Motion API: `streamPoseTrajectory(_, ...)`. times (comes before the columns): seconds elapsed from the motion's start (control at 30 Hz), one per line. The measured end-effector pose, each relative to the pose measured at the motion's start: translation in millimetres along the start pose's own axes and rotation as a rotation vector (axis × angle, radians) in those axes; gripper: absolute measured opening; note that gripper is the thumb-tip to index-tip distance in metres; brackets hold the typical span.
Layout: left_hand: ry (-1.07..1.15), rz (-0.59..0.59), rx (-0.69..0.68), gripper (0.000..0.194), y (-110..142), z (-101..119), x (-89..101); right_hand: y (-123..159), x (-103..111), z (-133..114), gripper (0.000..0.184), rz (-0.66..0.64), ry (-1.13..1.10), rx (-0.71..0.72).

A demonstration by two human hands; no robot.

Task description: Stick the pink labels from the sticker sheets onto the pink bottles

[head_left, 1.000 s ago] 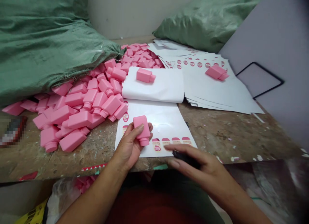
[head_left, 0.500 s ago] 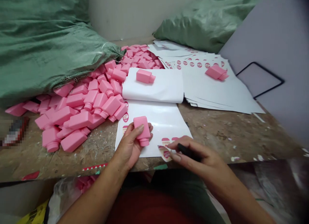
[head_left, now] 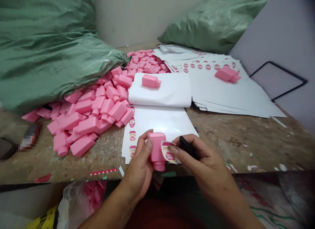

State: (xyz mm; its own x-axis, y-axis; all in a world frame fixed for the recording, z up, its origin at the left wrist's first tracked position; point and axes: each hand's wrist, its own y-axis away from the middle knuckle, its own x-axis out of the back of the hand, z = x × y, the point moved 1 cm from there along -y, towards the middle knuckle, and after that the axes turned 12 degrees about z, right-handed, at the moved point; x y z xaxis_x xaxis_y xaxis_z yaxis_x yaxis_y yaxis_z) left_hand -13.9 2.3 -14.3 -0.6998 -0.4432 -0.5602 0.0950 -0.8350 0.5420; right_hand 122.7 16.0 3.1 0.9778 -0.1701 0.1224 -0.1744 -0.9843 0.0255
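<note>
My left hand [head_left: 141, 163] is closed round a pink plastic bottle [head_left: 157, 147], its neck pointing down toward me. Between the thumb and forefinger of my right hand [head_left: 199, 155] is a printed sticker label [head_left: 168, 152], which overlaps the bottle's right side; whether it is stuck down I cannot tell. A black stick-like tool [head_left: 186, 146] also sits in my right hand, its far end hidden by the fingers. Under both hands lies a white sticker sheet [head_left: 157, 122] with labels along its left edge and its far part folded over.
Loose pink bottles [head_left: 83, 124] are heaped at the left, below a green sack [head_left: 61, 64]. Single bottles lie on the folded sheet [head_left: 150, 81] and on stacked label sheets [head_left: 228, 97] at right. Another green sack [head_left: 197, 32] stands behind. A black wire frame [head_left: 290, 69] leans by the right wall.
The label in my right hand has come up from the sheet to the bottle's side. My left hand has brought the bottle nearer to me and rightward. The view has shifted slightly.
</note>
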Motion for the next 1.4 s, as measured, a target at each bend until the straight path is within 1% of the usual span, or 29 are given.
streamPoseTrajectory(0.03, 0.008, 0.001, -0.001, 0.036, 0.5, -1.0, 0.1, 0.4, -1.1, -0.6, 0.016, 0.006, -0.025, -0.006)
streamPoseTrajectory(0.1, 0.020, -0.004, -0.004, 0.037, 1.1, -2.9, 0.5, 1.3, -2.8, -1.0, 0.029, 0.019, -0.061, -0.021)
streamPoseTrajectory(0.13, 0.024, -0.007, -0.004, 0.037, 1.4, -3.7, 0.6, 1.7, -3.4, -0.9, 0.032, 0.026, -0.062, -0.016)
streamPoseTrajectory(0.3, 0.031, -0.025, 0.032, 0.036, 3.6, -4.9, -1.8, 2.9, -4.2, -0.6, 0.025, 0.063, 0.025, 0.105)
streamPoseTrajectory(0.37, 0.027, -0.017, 0.029, 0.035, 4.3, -4.4, -3.4, 3.3, -4.2, -0.2, 0.024, 0.075, 0.073, 0.129)
streamPoseTrajectory(0.47, 0.021, -0.009, 0.016, 0.034, 5.5, -3.8, -4.9, 3.7, -4.5, -0.1, 0.023, 0.076, 0.097, 0.144)
streamPoseTrajectory(0.73, 0.013, -0.040, -0.005, 0.034, 7.0, -4.5, -3.8, 1.6, -5.2, 2.6, 0.022, 0.072, 0.091, 0.189)
streamPoseTrajectory(0.97, 0.003, -0.073, -0.035, 0.031, 5.0, -4.6, -3.0, 0.1, -6.3, 9.3, 0.023, 0.066, 0.088, 0.165)
streamPoseTrajectory(1.2, -0.015, -0.070, -0.046, 0.031, 2.9, -5.8, -2.0, -0.8, -7.2, 6.7, 0.023, 0.067, 0.098, 0.177)
streamPoseTrajectory(1.4, -0.074, -0.093, -0.053, 0.031, 5.8, -5.1, -0.3, -0.6, -9.2, 7.2, 0.022, 0.094, 0.162, 0.246)
